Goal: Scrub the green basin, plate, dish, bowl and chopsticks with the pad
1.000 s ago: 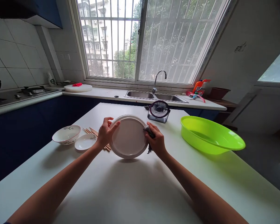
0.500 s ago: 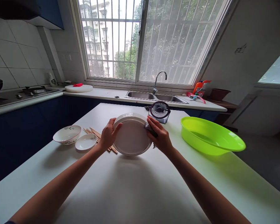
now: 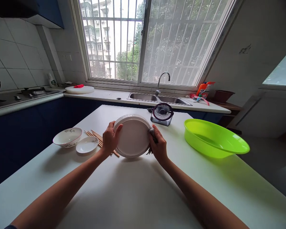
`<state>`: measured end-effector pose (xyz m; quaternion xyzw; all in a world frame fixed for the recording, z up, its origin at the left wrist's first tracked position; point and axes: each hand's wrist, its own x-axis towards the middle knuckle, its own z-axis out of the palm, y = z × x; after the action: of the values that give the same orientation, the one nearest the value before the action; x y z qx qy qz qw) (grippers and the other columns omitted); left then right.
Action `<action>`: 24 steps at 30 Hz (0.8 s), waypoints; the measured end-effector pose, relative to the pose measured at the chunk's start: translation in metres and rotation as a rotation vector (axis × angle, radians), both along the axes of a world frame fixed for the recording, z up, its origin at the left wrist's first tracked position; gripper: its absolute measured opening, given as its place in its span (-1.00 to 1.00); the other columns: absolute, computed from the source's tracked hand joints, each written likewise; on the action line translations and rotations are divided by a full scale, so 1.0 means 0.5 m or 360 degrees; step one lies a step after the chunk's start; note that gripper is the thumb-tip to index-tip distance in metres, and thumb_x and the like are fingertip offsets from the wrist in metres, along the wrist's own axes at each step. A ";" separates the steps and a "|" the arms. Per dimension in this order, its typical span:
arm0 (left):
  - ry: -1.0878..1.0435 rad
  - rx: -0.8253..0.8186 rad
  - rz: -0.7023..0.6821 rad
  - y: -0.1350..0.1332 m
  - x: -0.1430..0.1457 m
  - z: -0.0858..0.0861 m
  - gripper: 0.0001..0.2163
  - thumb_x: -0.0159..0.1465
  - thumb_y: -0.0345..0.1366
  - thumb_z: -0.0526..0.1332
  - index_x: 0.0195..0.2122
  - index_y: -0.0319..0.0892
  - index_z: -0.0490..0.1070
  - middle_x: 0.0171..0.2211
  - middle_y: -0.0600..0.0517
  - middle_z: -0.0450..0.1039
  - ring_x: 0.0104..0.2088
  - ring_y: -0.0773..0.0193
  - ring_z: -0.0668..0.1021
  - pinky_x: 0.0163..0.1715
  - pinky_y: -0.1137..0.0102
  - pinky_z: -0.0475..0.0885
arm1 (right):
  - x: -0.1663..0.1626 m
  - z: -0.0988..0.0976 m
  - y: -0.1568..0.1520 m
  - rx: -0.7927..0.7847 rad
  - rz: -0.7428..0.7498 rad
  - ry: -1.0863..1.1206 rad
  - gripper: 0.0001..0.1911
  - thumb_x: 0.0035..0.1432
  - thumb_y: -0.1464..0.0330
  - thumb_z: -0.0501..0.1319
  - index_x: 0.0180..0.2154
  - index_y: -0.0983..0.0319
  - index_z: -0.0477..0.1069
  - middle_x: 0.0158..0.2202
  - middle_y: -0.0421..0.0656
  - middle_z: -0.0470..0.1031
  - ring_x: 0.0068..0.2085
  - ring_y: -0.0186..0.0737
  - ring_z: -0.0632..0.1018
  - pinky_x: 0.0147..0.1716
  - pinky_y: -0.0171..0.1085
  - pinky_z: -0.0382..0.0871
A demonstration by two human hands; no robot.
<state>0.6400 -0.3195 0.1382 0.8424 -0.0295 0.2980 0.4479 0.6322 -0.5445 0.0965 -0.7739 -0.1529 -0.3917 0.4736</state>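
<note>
A white plate (image 3: pixel 132 136) is held up on its side above the table, its flat face towards me. My left hand (image 3: pixel 110 136) grips its left edge, thumb on the near face. At the right edge my right hand (image 3: pixel 159 144) is closed on a dark grey cloth (image 3: pixel 153 132) pressed against the rim; part of the cloth hangs below the fingers. Left of the plate are a flowered bowl (image 3: pixel 68 137), a small white dish (image 3: pixel 87 145) and several wooden chopsticks (image 3: pixel 97 136), partly hidden behind my left hand.
On the white table (image 3: pixel 133 197) a small dark fan (image 3: pixel 162 113) stands behind the plate, and a bright green basin (image 3: pixel 214 140) sits at the right. Beyond are a counter with a double sink (image 3: pixel 143 96), a tap (image 3: pixel 158 84) and a round white board (image 3: pixel 79 90).
My right hand has slid down along the plate's right rim with the cloth, which now hangs lower. The plate has shifted slightly left, still held by my left hand.
</note>
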 end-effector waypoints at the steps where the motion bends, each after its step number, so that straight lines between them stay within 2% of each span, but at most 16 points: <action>1: 0.0003 -0.0015 0.0027 0.000 0.000 -0.001 -0.48 0.30 0.17 -0.02 -0.03 -0.17 0.38 -0.27 -0.09 0.57 -0.25 0.02 0.59 -0.25 0.25 0.42 | -0.003 -0.007 0.004 0.0041 -0.0006 0.0046 -0.51 0.30 0.21 0.16 0.23 0.12 0.32 0.23 -0.09 0.38 0.24 0.03 0.40 0.26 0.15 0.25; 4: 0.0027 -0.0041 0.0115 -0.002 -0.002 -0.003 -0.50 0.31 0.15 -0.01 -0.04 -0.17 0.39 -0.26 -0.10 0.56 -0.21 0.00 0.59 -0.21 0.24 0.42 | -0.013 -0.023 0.014 0.0131 0.0012 0.0174 -0.49 0.30 0.16 0.16 0.24 0.11 0.30 0.24 -0.10 0.36 0.25 0.06 0.38 0.26 0.21 0.20; 8: 0.0039 -0.0056 0.0160 -0.005 -0.009 0.000 -0.52 0.31 0.14 0.01 -0.05 -0.17 0.38 -0.25 -0.11 0.55 -0.18 -0.04 0.59 -0.19 0.22 0.42 | -0.030 -0.035 0.026 0.0235 0.0056 0.0290 -0.43 0.29 0.11 0.17 0.25 0.19 0.28 0.26 -0.02 0.33 0.28 0.10 0.34 0.27 0.20 0.17; 12: 0.0061 -0.0078 0.0187 -0.005 -0.012 0.004 -0.52 0.31 0.14 0.02 -0.05 -0.16 0.38 -0.27 -0.10 0.55 -0.20 -0.04 0.59 -0.21 0.23 0.41 | -0.040 -0.038 0.031 0.0297 0.0065 0.0359 -0.42 0.29 0.08 0.16 0.25 0.18 0.29 0.26 -0.04 0.32 0.29 0.06 0.33 0.28 0.18 0.16; 19: 0.0238 -0.0195 0.0061 0.006 -0.007 0.013 -0.45 0.25 0.24 0.05 -0.08 -0.18 0.37 -0.35 -0.07 0.54 -0.32 0.02 0.57 -0.35 0.28 0.38 | -0.025 -0.036 0.014 0.0115 0.0057 0.0432 -0.40 0.28 0.04 0.15 0.23 0.22 0.32 0.22 0.01 0.38 0.21 0.15 0.42 0.17 0.17 0.32; 24: 0.0278 -0.0358 -0.0076 0.018 0.008 0.011 -0.41 0.17 0.28 0.13 -0.13 -0.21 0.38 -0.32 -0.09 0.55 -0.31 0.05 0.57 -0.38 0.30 0.38 | -0.016 -0.031 0.005 0.0007 0.0024 0.0341 -0.39 0.29 0.06 0.13 0.25 0.23 0.28 0.20 0.01 0.40 0.17 0.12 0.47 0.10 0.09 0.42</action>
<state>0.6438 -0.3105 0.1436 0.8087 0.0231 0.2141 0.5473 0.6243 -0.5421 0.0810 -0.8090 -0.1065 -0.3035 0.4919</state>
